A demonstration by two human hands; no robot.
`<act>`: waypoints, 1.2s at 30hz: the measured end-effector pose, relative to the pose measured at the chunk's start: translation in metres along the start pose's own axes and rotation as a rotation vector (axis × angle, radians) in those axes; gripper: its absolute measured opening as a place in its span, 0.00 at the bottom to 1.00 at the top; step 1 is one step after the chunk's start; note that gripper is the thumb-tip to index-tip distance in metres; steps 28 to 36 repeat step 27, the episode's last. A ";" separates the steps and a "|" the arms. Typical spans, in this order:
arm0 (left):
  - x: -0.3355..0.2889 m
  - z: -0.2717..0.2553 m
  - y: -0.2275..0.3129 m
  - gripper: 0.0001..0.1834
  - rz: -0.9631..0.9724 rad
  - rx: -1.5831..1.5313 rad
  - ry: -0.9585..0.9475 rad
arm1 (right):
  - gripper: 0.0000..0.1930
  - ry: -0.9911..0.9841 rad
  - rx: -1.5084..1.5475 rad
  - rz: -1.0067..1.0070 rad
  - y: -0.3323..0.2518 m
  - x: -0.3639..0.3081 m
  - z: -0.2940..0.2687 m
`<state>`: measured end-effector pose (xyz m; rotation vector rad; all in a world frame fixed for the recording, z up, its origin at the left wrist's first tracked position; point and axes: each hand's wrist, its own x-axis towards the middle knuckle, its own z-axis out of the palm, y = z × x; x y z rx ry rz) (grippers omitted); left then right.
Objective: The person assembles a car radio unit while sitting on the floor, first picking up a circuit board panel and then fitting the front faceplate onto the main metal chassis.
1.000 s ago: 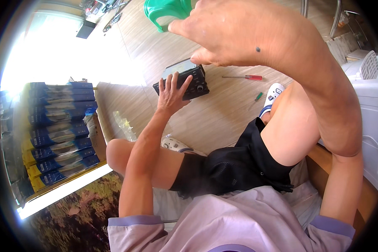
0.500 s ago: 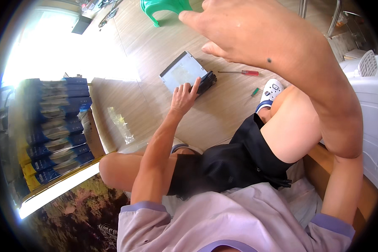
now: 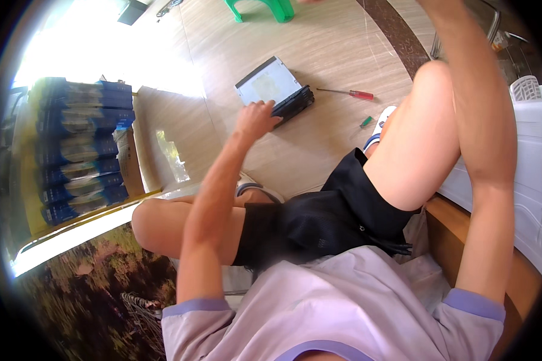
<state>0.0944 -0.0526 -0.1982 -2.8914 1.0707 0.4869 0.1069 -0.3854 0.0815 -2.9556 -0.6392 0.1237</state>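
Observation:
A flat silver metal box with a black front panel [image 3: 272, 84] lies at an angle on the floor ahead of me, a stained patch on its top. My left hand [image 3: 257, 120] is at its near left corner, fingers bent over the edge and thumb by the black front; the hand closes on the box there. Of my right arm the forearm shows, raised at the right. My right hand [image 3: 310, 1] is almost wholly beyond the upper edge, only a blurred sliver visible. A red-handled screwdriver [image 3: 360, 95] lies right of the box, with a small green piece [image 3: 366, 122] nearer me.
Blue and yellow boxes [image 3: 84, 144] are stacked at the left. A green plastic stool [image 3: 280, 9] stands at the top. White plastic furniture [image 3: 527, 156] is on the right, beyond my raised knee [image 3: 430, 114]. Metal legs [image 3: 494, 27] stand at the upper right.
My right hand has moved up and almost out of the picture. The left index finger, earlier stretched over the box, is now bent back at its edge. The view has shifted slightly.

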 end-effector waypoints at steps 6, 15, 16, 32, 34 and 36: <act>-0.078 -0.147 -0.065 0.32 -0.033 0.287 -0.109 | 0.33 -0.078 0.623 0.193 0.021 0.023 -0.008; -0.133 -0.240 -0.060 0.28 -0.366 0.081 -0.046 | 0.23 -0.446 0.531 0.428 0.136 0.090 0.171; -0.130 -0.237 -0.067 0.28 -0.365 0.080 -0.049 | 0.21 -0.503 0.483 0.440 0.134 0.088 0.200; -0.026 -0.108 -0.213 0.28 -0.319 -0.045 -0.298 | 0.33 -0.444 0.184 0.219 0.023 0.003 0.436; -0.026 -0.108 -0.213 0.28 -0.319 -0.045 -0.298 | 0.33 -0.444 0.184 0.219 0.023 0.003 0.436; -0.026 -0.108 -0.213 0.28 -0.319 -0.045 -0.298 | 0.33 -0.444 0.184 0.219 0.023 0.003 0.436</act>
